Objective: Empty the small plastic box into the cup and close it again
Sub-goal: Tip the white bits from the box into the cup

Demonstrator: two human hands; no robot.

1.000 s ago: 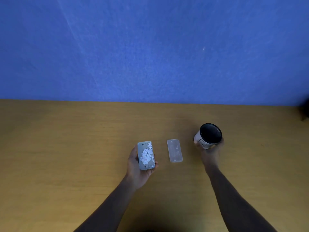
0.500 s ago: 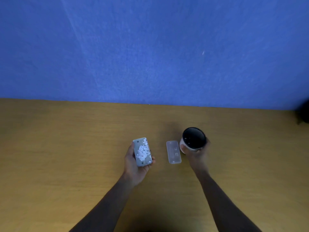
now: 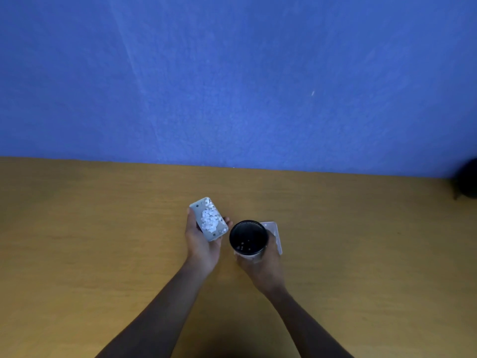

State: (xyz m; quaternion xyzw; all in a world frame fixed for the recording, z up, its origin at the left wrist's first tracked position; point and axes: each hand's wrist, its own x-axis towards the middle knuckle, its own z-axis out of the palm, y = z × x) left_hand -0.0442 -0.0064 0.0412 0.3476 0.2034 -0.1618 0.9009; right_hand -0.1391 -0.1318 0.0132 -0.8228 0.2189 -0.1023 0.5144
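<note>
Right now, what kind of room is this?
Hard to say; probably a plain desk or worktable set against a wall. All that shows is a bare wooden table, a blue wall right behind it, and a dark object at the edge.

body: we see two bare forearms rising from 6 o'clock; no sleeves in view | left hand (image 3: 200,245): toward 11 o'clock of the right; no ring, watch or glove | right hand (image 3: 265,270): likewise unadorned; fingers partly hidden | markings: none that we can make out
</note>
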